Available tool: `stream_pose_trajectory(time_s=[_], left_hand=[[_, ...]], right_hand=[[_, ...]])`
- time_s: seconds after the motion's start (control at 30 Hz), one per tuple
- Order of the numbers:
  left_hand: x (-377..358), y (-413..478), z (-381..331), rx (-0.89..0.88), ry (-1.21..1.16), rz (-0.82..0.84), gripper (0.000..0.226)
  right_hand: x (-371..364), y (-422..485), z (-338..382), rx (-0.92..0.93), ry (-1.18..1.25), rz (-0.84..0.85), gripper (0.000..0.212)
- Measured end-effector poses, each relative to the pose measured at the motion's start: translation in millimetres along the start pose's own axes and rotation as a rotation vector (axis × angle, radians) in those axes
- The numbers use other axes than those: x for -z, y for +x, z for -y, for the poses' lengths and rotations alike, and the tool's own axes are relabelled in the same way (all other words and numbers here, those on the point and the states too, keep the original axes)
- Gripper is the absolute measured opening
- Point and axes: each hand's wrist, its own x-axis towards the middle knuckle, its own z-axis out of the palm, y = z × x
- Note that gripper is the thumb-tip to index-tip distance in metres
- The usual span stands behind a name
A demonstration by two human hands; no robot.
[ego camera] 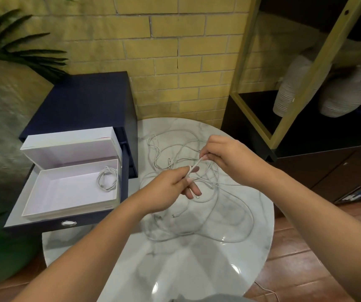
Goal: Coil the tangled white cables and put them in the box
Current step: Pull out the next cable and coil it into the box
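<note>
On the marble table (pixel 175 269) at lower centre the tangled white cables (pixel 208 182) sprawl; above them the left hand (pixel 168 186) and right hand (pixel 225 158) each pinch one short cable strand (pixel 194 167) stretched between them. At middle left, the open white box (pixel 66 190) holds one coiled cable (pixel 108 178).

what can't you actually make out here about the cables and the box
All in the head view:
1. Number of cables in the tangle: the strands overlap, and the left hand and right hand cover its middle.
2. Plug types on the loose ends: too small.
3. Whether the coiled cable in the box is tied: too small.
4. Where the floor cable leads: cut off by the bottom edge.
</note>
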Motion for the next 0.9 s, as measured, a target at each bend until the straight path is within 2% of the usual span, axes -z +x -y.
stream_pose_trajectory(time_s=[0.2, 0.33, 0.47, 0.57, 0.77, 0.83, 0.9], left_hand=[[7.7, -4.4, 0.3, 0.058, -0.238, 0.023, 0.027], [8.3, -5.6, -5.5, 0.04, -0.35, -0.017, 0.035], [10.3, -2.6, -17.5, 0.017, -0.594, -0.074, 0.039], [15.7, -0.8, -22.9, -0.015, -0.751, -0.062, 0.036], [6.2, 7.2, -23.9, -0.008, -0.829, -0.102, 0.031], [2.7, 11.6, -17.3, -0.017, -0.735, -0.152, 0.031], [-0.3, 15.7, -8.8, -0.022, -0.613, -0.225, 0.04]], right_hand=[[7.0, -0.6, -11.7, -0.12, 0.031, -0.073, 0.011], [0.8, -5.1, -21.5, -0.217, 0.065, -0.071, 0.013], [-23.8, -10.8, -23.9, -0.363, 0.087, 0.042, 0.025], [-44.2, -20.7, -20.6, -0.379, 0.082, 0.191, 0.025], [-67.4, -29.3, 20.2, -0.28, 0.085, 0.358, 0.03], [-66.9, -28.4, 30.6, -0.258, 0.067, 0.395, 0.035], [-63.4, -27.5, 36.5, -0.233, 0.048, 0.439, 0.034]])
